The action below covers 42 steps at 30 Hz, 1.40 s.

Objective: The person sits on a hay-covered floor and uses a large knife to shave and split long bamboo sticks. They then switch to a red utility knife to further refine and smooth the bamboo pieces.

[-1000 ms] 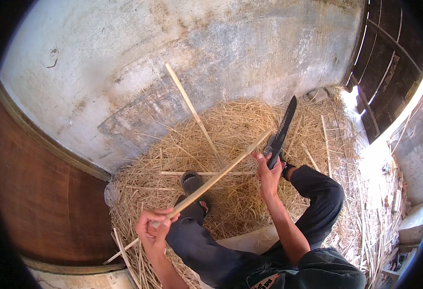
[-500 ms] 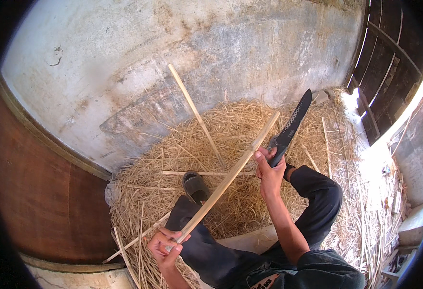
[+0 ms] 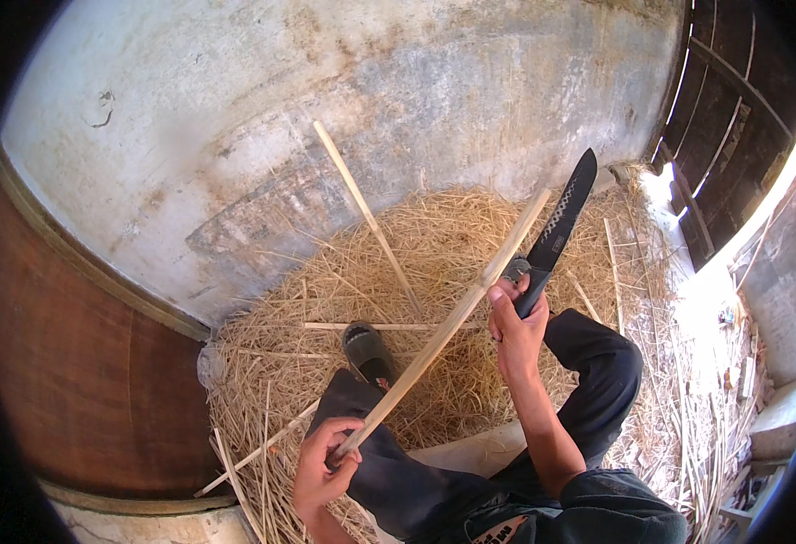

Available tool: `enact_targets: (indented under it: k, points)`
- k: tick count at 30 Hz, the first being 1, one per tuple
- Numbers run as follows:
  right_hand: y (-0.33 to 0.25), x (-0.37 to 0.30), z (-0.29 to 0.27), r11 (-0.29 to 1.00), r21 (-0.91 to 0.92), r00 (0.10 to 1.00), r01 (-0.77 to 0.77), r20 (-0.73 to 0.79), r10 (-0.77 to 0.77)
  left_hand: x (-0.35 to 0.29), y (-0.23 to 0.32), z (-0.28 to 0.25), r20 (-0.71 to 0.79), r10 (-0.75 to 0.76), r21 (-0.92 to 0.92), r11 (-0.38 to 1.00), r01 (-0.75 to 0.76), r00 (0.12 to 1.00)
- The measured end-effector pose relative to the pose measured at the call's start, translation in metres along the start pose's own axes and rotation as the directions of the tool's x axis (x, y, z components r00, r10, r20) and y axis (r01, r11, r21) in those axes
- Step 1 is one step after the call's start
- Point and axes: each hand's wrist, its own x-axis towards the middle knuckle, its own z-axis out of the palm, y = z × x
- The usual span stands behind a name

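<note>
Snugly curled, left hand (image 3: 327,464) grips a stick (image 3: 434,346), right hand (image 3: 518,334) a knife (image 3: 565,213).

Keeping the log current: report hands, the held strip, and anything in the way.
Left hand gripping pale strip by lower end. Right hand holding black knife beside strip's upper part. Loose straw underfoot.

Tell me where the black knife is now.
In the head view, the black knife is right of centre, held in the right hand, slanting up beside the pale strip.
</note>
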Motion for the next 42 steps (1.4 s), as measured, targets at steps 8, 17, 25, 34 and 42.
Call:
enact_targets:
  k: [8, 17, 25, 34, 42]
  points:
    - [-0.003, 0.003, -0.001, 1.000, -0.019, 1.000, 0.017, -0.015, -0.017, 0.006, -0.001, 0.001, -0.075, 0.074, -0.004, 0.997, -0.075, 0.994]
    - [0.065, 0.030, -0.044, 0.965, -0.120, 0.971, -0.235, 0.011, 0.238, 0.078, 0.047, -0.014, -0.096, 0.386, 0.432, 0.846, -0.311, 0.918]
    - [0.169, -0.005, -0.127, 0.827, -0.192, 0.849, -0.528, -0.145, 0.508, 0.227, 0.013, 0.021, 0.149, 0.268, 0.608, 0.735, -0.302, 0.952]
    - [0.225, -0.031, -0.157, 0.648, -0.554, 0.836, -0.523, -0.184, 0.517, 0.295, -0.011, 0.064, 0.228, 0.311, 0.618, 0.686, -0.384, 0.922]
    - [0.246, -0.022, -0.159, 0.592, -0.586, 0.781, -0.553, -0.117, 0.614, 0.315, -0.023, 0.066, 0.085, 0.446, 0.498, 0.756, -0.426, 0.891]
